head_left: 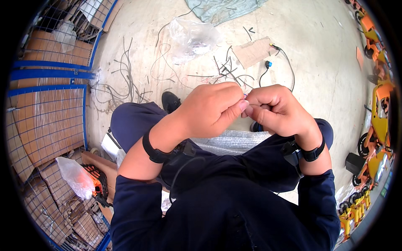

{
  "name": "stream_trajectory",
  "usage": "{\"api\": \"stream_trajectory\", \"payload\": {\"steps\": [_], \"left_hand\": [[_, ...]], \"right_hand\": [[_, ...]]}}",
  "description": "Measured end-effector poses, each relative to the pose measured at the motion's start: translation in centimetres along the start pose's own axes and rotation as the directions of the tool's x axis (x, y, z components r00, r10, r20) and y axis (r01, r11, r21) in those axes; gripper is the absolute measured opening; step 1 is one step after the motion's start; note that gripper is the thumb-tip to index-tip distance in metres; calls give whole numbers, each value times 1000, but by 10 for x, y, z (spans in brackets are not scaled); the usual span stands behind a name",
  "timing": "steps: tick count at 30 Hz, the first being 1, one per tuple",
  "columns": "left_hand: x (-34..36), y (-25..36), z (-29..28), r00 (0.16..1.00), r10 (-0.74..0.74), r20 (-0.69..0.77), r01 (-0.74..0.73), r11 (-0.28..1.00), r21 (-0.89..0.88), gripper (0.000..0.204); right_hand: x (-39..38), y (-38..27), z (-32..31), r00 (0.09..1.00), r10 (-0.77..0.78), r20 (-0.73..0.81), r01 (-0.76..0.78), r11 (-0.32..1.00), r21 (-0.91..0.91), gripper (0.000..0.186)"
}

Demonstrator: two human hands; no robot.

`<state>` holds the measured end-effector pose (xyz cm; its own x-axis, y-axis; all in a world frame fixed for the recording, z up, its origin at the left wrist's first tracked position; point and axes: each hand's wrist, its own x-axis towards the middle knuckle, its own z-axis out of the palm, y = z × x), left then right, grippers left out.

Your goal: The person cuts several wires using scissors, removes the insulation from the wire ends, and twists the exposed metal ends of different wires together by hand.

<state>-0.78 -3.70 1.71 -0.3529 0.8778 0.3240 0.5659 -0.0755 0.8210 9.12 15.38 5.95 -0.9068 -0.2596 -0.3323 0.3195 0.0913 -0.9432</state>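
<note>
My left hand [211, 109] and my right hand [278, 109] meet in front of me, above the gap between my knees. Both are closed, thumbs and fingertips pinched almost against each other. A tiny bluish-purple bit shows between the fingertips; the rest of what they grip is hidden, so its kind cannot be made out. Beyond the hands, black and red wire offcuts [226, 69] lie scattered on the floor. A cable with a blue-and-black round end [268, 64] lies near a flat cardboard piece [253, 52], and another cable with a yellow-marked end [274, 46] touches it.
Clear plastic bag [192, 37] and greenish sheet [224, 9] lie farther out. Long grey wires [127, 71] spread at left beside blue mesh cages [46, 121] of cardboard. Orange-and-yellow wheeled frames [381, 108] line the right. Bubble wrap [228, 142] lies between my legs.
</note>
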Motion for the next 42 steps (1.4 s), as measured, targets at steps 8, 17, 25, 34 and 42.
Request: {"api": "stream_trajectory", "payload": {"steps": [8, 17, 25, 34, 42], "left_hand": [[-5, 15, 7, 916, -400, 26, 314, 676, -666, 27], [-4, 18, 12, 857, -499, 124, 266, 224, -938, 35], [-4, 19, 11, 849, -498, 179, 228, 40, -973, 35], [-5, 18, 10, 888, -439, 141, 156, -2, -988, 34], [-10, 12, 13, 929, -301, -214, 131, 811, -571, 24]], "right_hand": [[9, 14, 19, 980, -188, -72, 201, 930, 308, 12], [12, 14, 29, 964, -248, -94, 258, 797, 545, 15], [12, 26, 19, 971, -239, 10, 196, 818, 541, 14], [11, 21, 19, 979, -201, 19, 158, 821, 549, 14], [12, 16, 16, 954, -296, -44, 299, 952, 60, 13]]}}
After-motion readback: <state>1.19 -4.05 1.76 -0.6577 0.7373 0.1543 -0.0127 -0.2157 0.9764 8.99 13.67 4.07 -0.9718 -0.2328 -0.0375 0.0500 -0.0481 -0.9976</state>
